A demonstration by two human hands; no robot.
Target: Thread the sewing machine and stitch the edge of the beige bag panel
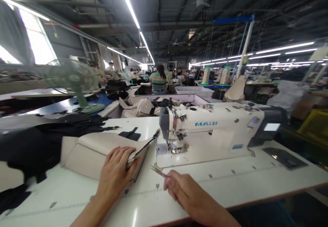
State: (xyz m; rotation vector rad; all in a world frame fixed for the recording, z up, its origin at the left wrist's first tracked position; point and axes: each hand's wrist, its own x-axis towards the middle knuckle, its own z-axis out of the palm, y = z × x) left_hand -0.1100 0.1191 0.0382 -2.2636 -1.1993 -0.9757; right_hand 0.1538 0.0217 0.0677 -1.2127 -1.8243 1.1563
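Note:
My left hand (115, 170) grips the near corner of a beige padded piece with dark lining (97, 149) that lies on the white sewing table (230, 179). My right hand (182, 188) holds small thread snips (158, 171), their tip pointing left toward the piece's edge. A white sewing machine (212, 131) stands just right of the piece, its presser foot (178, 148) down on the bed, nothing under it.
Black fabric (51, 131) is heaped at the left. A green fan (73, 81) stands behind it. A bin of beige pieces (148, 105) sits beyond the table. Thread cones (216, 76) stand at the back right. A person in a striped shirt (159, 81) sits far off.

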